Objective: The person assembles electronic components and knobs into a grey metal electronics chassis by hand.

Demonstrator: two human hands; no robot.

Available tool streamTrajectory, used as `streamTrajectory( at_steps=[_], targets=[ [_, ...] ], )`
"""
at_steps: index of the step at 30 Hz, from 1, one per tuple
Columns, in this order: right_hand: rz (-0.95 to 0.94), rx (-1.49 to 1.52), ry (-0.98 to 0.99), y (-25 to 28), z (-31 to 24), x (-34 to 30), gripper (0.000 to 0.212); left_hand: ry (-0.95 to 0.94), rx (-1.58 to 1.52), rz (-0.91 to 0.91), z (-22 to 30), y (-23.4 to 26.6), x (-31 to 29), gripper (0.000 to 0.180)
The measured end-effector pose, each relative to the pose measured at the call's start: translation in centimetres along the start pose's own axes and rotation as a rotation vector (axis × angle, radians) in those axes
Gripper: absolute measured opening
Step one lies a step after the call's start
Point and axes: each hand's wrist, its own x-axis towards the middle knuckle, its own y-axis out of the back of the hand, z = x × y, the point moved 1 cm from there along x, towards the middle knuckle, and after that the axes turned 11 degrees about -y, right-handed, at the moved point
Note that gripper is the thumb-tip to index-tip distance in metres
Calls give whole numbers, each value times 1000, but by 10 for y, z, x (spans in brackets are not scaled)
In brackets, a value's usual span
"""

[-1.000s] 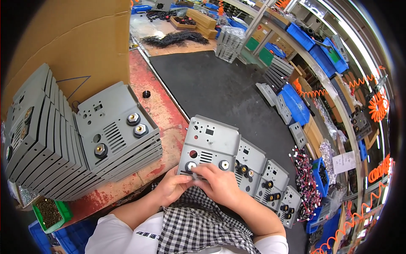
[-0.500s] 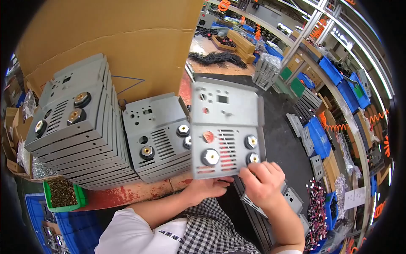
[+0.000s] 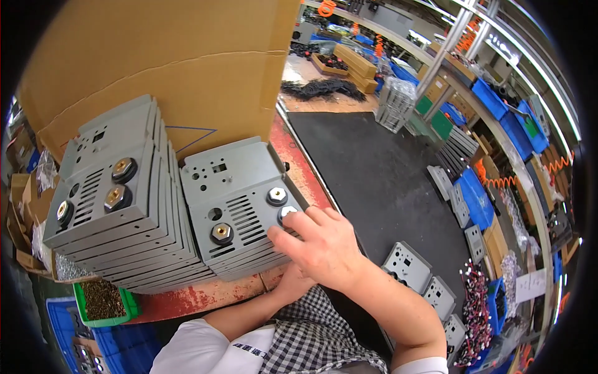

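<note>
A grey sheet-metal panel with slots, holes and three hex-nutted brass fittings lies on top of the shorter of two stacks. At its near right corner, my right hand has its fingers curled over the edge, beside the fitting there. My left hand is low at the front of that stack, partly behind the right one; its fingers are hidden. To the left stands a taller stack of like panels, the top one fitted with three brass fittings too.
Behind the stacks rises a large cardboard sheet. A green bin of small brass parts sits at the left front. On the right, a black mat bears more grey panels, near a bundle of wires and blue bins.
The panel that was held up in front of me is now down on the shorter stack. My right hand has moved left with it, and the black mat has come into fuller view.
</note>
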Motion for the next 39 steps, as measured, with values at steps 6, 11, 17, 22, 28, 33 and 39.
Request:
streamTrajectory(
  at_steps=[6,11,17,22,28,33,39],
  targets=[
    [17,82,-177,-3,6,-77,41,71,-40,-22,5,9,0,13],
    [-193,54,-529,12,24,-187,26,142,-325,-69,-6,6,-7,4],
    [-330,-250,-959,58,19,-278,17,316,-289,-335,-9,-21,-18,8],
    [-292,-332,-948,42,26,-304,9,558,-416,-500,-32,-57,-36,14],
    [-187,-183,-799,4,33,-262,11,810,-584,-510,-36,-66,-35,31],
    [-151,-113,-659,-17,47,-225,9,792,-574,-402,-24,-44,-27,31],
    [-163,-55,-603,-32,56,-216,7,346,-757,-693,66,-31,5,37]
  ],
)
